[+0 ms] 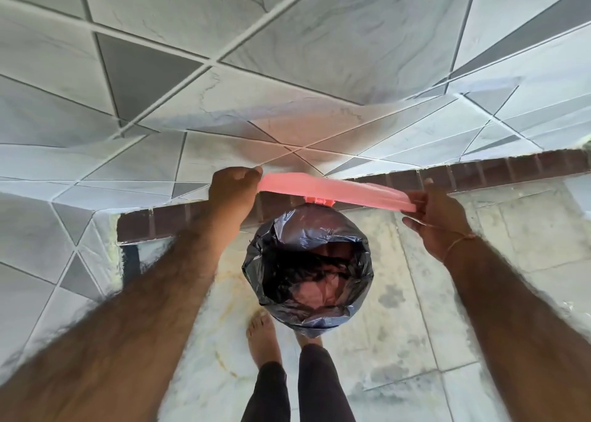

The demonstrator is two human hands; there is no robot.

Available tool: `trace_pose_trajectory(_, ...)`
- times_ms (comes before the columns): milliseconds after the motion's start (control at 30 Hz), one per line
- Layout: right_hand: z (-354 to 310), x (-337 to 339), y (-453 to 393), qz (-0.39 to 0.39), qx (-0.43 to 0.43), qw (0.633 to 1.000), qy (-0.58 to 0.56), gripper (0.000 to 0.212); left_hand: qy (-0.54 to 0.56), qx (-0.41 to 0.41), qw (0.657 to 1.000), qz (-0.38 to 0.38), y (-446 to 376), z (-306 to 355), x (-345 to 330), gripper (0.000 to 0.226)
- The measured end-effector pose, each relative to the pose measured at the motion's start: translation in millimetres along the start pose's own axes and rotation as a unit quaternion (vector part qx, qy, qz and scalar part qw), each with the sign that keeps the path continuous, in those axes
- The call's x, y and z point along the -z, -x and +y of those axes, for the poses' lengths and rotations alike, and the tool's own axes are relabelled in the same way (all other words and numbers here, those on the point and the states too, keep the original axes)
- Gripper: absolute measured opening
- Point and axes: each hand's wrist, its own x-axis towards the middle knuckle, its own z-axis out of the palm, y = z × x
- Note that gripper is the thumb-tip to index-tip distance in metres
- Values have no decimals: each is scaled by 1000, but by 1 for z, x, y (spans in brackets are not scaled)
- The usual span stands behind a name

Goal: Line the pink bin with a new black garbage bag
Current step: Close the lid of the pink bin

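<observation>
Black garbage bag (307, 262) already inside pink bin (311, 293), plastic crinkled and glossy, edges folded outward over the round rim and hiding the outside wall almost fully. Pink of the bin showing only through the bag's open mouth at the bottom, reddish behind the thin film. Bin standing on pale marble-look floor (431, 309), near the foot of the tiled wall (287, 54), just ahead of a bare foot (263, 335). Pink lid (335, 190) raised above the bin's far edge, seen nearly edge-on, tilted down toward the right, small hinge tab at its underside close to the bag's back rim; joined or not, cannot tell. Left hand (235, 191) curled closed over the lid's left end, knuckles up, thumb side hidden. Right hand (438, 220) at the lid's right end, fingers mostly extended, lid edge pinched between thumb above and fingers below. Thin thread bracelet (457, 242) on right wrist. Dark brick-pattern border strip (479, 175) along wall base.
</observation>
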Motion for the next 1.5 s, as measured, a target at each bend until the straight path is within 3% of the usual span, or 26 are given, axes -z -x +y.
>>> trace_pose_trajectory(233, 28, 8, 7, -24, -47, 997, 57, 14, 6, 50, 998, -22, 7, -39, 6, 20)
trace_pose_trajectory(333, 50, 7, 12, -50, -72, 993, 80, 19, -14, 88, 996, -23, 12, -72, 2, 17)
trace_pose_trajectory(467, 92, 2, 6, -18, -53, 991, 122, 9, -51, 125, 991, 0, 21, -109, -9, 22)
trace_pose_trajectory(667, 123, -13, -4, -22, -55, 974, 218, 44, -118, 132, 984, 3, 26, -132, -30, 31)
trace_pose_trajectory(900, 135, -25, 1, -80, 30, 916, 393, 43, -226, 86, 969, -44, 26, -141, -38, 42)
trace_pose_trajectory(1000, 143, -27, 8, -92, 91, 848, 514, 51, -343, -2, 937, -73, 30, -144, -39, 43)
trace_pose_trajectory(1100, 150, -30, 15, -121, 226, 741, 620, 57, -442, -173, 875, -93, 43, -148, -44, 48)
trace_pose_trajectory(1167, 153, -35, 19, -143, 260, 704, 646, 59, -493, -236, 827, -132, 50, -150, -47, 54)
trace_pose_trajectory(1267, 153, -44, 24, -176, 240, 683, 667, 65, -560, -219, 773, -201, 53, -155, -49, 67)
trace_pose_trajectory(1400, 146, -52, 26, -242, 134, 642, 715, 83, -607, -183, 724, -272, 55, -145, -46, 76)
trace_pose_trajectory(1500, 125, -57, 37, -235, 134, 658, 703, 82, -591, -173, 742, -263, 59, -126, -32, 72)
